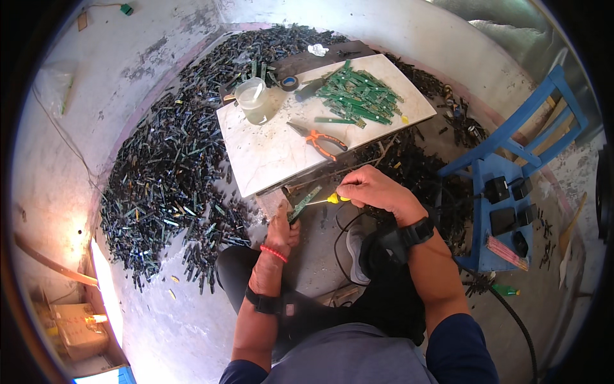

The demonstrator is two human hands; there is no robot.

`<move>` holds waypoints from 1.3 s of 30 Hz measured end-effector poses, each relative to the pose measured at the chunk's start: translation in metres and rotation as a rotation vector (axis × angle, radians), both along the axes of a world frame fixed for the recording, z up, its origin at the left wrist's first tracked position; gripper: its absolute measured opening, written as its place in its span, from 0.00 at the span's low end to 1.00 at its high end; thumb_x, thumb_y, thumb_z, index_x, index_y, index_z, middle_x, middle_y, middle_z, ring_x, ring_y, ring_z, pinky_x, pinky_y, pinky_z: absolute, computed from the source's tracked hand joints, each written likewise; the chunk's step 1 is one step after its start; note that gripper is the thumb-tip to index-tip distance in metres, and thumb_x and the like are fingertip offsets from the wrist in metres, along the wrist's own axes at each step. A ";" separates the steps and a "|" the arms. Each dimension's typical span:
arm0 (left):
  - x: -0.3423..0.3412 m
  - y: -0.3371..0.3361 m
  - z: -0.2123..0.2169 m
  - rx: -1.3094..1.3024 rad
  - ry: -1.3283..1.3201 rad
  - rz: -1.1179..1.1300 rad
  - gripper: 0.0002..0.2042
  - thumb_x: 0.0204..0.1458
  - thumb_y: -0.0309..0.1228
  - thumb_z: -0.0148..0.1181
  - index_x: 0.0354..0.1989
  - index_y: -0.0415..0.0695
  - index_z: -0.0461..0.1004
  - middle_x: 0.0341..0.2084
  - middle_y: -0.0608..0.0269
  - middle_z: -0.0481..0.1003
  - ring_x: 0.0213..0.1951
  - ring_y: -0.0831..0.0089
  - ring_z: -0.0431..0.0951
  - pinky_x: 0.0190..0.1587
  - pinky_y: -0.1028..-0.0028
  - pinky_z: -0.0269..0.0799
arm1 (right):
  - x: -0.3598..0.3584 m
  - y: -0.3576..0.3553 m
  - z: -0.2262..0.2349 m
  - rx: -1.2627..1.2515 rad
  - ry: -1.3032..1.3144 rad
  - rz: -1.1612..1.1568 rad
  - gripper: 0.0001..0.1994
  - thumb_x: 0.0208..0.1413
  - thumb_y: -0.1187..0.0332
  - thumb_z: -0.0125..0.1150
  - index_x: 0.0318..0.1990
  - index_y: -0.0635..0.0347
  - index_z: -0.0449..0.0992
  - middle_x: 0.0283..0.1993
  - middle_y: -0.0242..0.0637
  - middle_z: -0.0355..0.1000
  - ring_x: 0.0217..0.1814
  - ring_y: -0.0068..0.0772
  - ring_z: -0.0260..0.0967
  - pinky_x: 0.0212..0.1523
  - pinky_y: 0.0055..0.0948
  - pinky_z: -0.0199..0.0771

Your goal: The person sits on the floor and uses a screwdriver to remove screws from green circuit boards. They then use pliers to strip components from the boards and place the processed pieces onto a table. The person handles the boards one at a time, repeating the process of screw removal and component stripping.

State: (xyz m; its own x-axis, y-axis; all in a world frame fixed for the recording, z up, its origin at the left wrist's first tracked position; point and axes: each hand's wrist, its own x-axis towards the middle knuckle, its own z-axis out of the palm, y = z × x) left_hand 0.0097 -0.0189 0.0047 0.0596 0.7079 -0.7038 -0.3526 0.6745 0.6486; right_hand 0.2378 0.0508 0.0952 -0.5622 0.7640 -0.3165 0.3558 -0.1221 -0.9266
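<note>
Below the near edge of the low table, my left hand (282, 225) is closed round a narrow green circuit board strip (306, 201), which slants up and right out of the fingers. My right hand (377, 190) pinches a yellow-handled tool (333, 198) that looks like a screwdriver. Its thin metal shaft points left and meets the strip or lies just beside it; the exact contact is too small to make out. My fingers hide part of the handle. On the white tabletop (256, 169) lie orange-handled pliers (322, 142) and a heap of green circuit board strips (358, 95).
A clear plastic cup (254, 102) and a roll of dark tape (290, 83) stand on the table. Dark strips form a large pile (173, 160) on the floor at left. At right, a blue chair (502, 211) carries black devices. A black cable (511, 313) runs beside me.
</note>
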 end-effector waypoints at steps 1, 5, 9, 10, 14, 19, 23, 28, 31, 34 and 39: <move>0.001 -0.001 0.000 0.005 0.010 -0.008 0.29 0.51 0.61 0.38 0.11 0.49 0.54 0.06 0.72 0.50 0.07 0.81 0.46 0.10 0.79 0.39 | 0.003 0.002 0.001 -0.011 -0.022 0.018 0.12 0.50 0.65 0.56 0.28 0.68 0.75 0.15 0.27 0.63 0.17 0.15 0.56 0.19 0.18 0.54; 0.003 -0.002 0.002 0.015 0.073 -0.042 0.28 0.52 0.61 0.39 0.12 0.49 0.55 0.06 0.72 0.50 0.07 0.81 0.46 0.10 0.79 0.40 | 0.013 0.009 0.005 -0.018 -0.078 0.088 0.12 0.51 0.64 0.58 0.31 0.68 0.76 0.15 0.27 0.64 0.18 0.15 0.58 0.20 0.18 0.55; 0.008 -0.002 0.009 0.014 0.087 -0.090 0.30 0.54 0.60 0.33 0.09 0.50 0.54 0.05 0.74 0.49 0.07 0.82 0.44 0.10 0.80 0.39 | 0.014 0.009 0.010 0.016 -0.098 0.132 0.14 0.47 0.62 0.60 0.29 0.68 0.76 0.15 0.29 0.64 0.18 0.17 0.57 0.19 0.19 0.54; 0.007 -0.002 0.008 0.017 0.074 -0.094 0.30 0.55 0.60 0.32 0.09 0.50 0.54 0.05 0.75 0.50 0.07 0.82 0.44 0.10 0.80 0.39 | 0.015 0.010 0.009 0.018 -0.096 0.147 0.14 0.47 0.62 0.60 0.29 0.68 0.76 0.15 0.29 0.64 0.18 0.17 0.58 0.20 0.19 0.55; 0.005 -0.003 0.003 0.011 0.036 -0.147 0.30 0.56 0.59 0.29 0.11 0.49 0.59 0.05 0.74 0.51 0.07 0.84 0.44 0.09 0.81 0.39 | 0.018 0.012 0.010 0.011 -0.110 0.212 0.15 0.46 0.61 0.61 0.30 0.68 0.77 0.15 0.29 0.65 0.18 0.17 0.58 0.20 0.19 0.55; -0.001 -0.008 -0.004 0.083 0.127 -0.152 0.31 0.56 0.58 0.31 0.17 0.42 0.65 0.06 0.73 0.54 0.06 0.83 0.45 0.09 0.82 0.40 | 0.015 0.011 0.017 -0.073 -0.125 0.253 0.13 0.49 0.63 0.60 0.32 0.66 0.76 0.17 0.28 0.67 0.16 0.12 0.56 0.17 0.16 0.51; -0.001 -0.010 -0.001 0.067 0.153 -0.101 0.31 0.55 0.58 0.32 0.21 0.40 0.67 0.06 0.72 0.58 0.06 0.83 0.46 0.09 0.82 0.40 | 0.013 0.007 0.011 -0.166 -0.070 0.208 0.13 0.51 0.63 0.58 0.34 0.67 0.75 0.18 0.28 0.67 0.15 0.12 0.53 0.16 0.15 0.50; -0.002 -0.010 -0.001 0.017 0.099 -0.010 0.29 0.55 0.58 0.35 0.20 0.42 0.66 0.06 0.72 0.58 0.06 0.84 0.46 0.08 0.82 0.41 | 0.010 0.000 -0.002 -0.305 0.003 0.139 0.14 0.53 0.62 0.56 0.35 0.67 0.73 0.18 0.28 0.64 0.13 0.11 0.49 0.14 0.14 0.48; -0.011 -0.011 -0.003 0.014 0.044 -0.069 0.29 0.55 0.58 0.36 0.17 0.44 0.64 0.05 0.73 0.56 0.06 0.84 0.46 0.08 0.82 0.41 | 0.009 -0.004 -0.007 -0.452 0.062 0.096 0.14 0.54 0.62 0.56 0.34 0.67 0.72 0.17 0.27 0.61 0.13 0.11 0.47 0.12 0.14 0.45; -0.013 -0.014 0.000 0.048 0.056 -0.095 0.29 0.55 0.58 0.35 0.15 0.45 0.64 0.05 0.73 0.55 0.06 0.84 0.46 0.08 0.82 0.41 | 0.008 -0.007 -0.020 -0.505 0.108 0.093 0.13 0.54 0.61 0.56 0.34 0.66 0.72 0.16 0.26 0.57 0.12 0.11 0.45 0.12 0.15 0.42; -0.016 -0.015 -0.001 0.007 0.066 -0.138 0.30 0.55 0.59 0.35 0.14 0.45 0.62 0.05 0.74 0.53 0.06 0.84 0.46 0.08 0.82 0.40 | 0.003 -0.019 -0.022 -0.264 0.060 0.123 0.14 0.51 0.62 0.58 0.32 0.67 0.74 0.15 0.24 0.59 0.15 0.13 0.50 0.14 0.16 0.46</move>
State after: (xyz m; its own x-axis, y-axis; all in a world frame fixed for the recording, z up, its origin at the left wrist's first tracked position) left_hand -0.0059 -0.0342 0.0041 0.1102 0.7008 -0.7048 -0.2137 0.7092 0.6719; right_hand 0.2407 0.0317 0.0733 -0.6694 0.5846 -0.4583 0.3280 -0.3209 -0.8885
